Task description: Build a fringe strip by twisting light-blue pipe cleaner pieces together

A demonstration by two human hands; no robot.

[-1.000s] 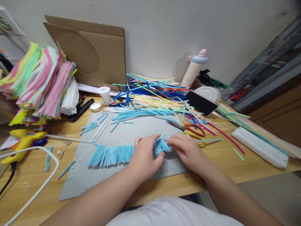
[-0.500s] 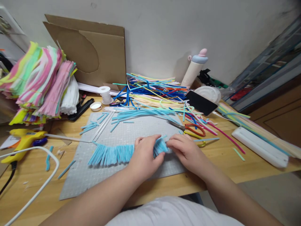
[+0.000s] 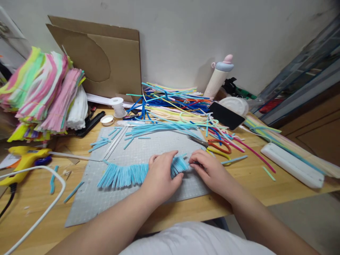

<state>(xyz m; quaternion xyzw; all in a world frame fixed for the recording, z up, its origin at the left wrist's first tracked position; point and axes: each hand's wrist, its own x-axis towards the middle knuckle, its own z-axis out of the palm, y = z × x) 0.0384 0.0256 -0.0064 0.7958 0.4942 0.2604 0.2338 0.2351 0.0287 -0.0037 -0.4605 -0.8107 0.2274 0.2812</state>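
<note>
Left hand (image 3: 161, 177) is half curled over a fringe of short blue pipe cleaners (image 3: 124, 175), which is loosely held. Right hand (image 3: 208, 168) is nearly closed at the fringe's right end; whether anything is gripped is hidden. The fringe is laid on a grey cutting mat (image 3: 90, 202).

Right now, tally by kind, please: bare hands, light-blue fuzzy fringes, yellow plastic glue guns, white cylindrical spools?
Bare left hand and right hand: 2
Light-blue fuzzy fringe: 1
Yellow plastic glue gun: 1
White cylindrical spool: 1
Total: 5
</note>
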